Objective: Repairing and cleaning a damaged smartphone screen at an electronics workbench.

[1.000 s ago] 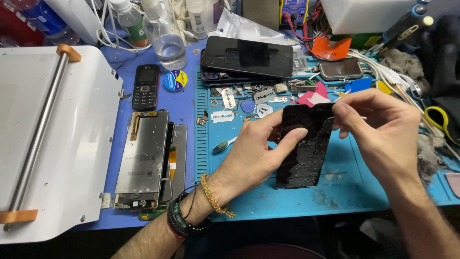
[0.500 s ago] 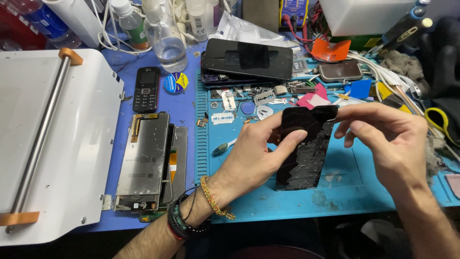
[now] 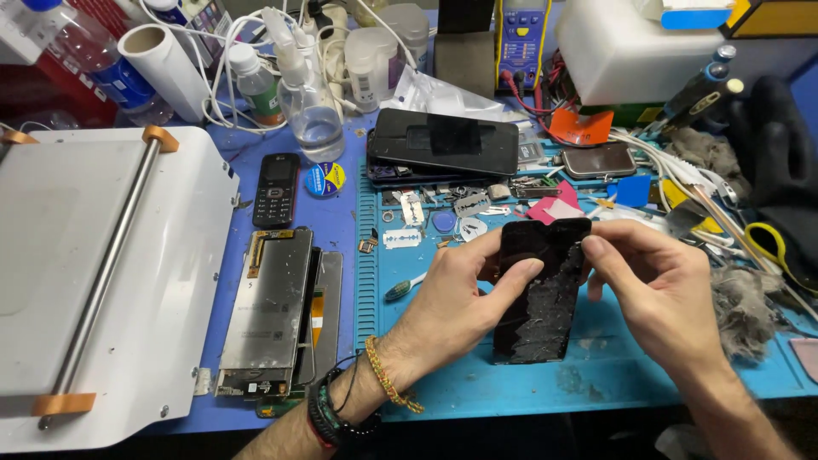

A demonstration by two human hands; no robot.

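My left hand [image 3: 456, 294] holds a black phone screen panel [image 3: 538, 298] by its left edge, thumb on its face. Whitish glue residue covers much of the panel, which rests with its lower end on the blue mat [image 3: 511, 375]. My right hand [image 3: 656, 285] pinches at the panel's upper right edge with thumb and forefinger. Bracelets circle my left wrist.
A disassembled phone body [image 3: 268, 311] lies left of the mat, a small black keypad phone [image 3: 276, 189] above it. A white machine with a metal roller [image 3: 102, 281] fills the left. Razor blades [image 3: 400, 238], a toothbrush [image 3: 402, 288], stacked phones [image 3: 443, 143], bottles and cables crowd the back.
My right hand has shifted down and closer to the panel's upper right edge, fingers now pinching there. The left hand keeps the same hold on the panel.
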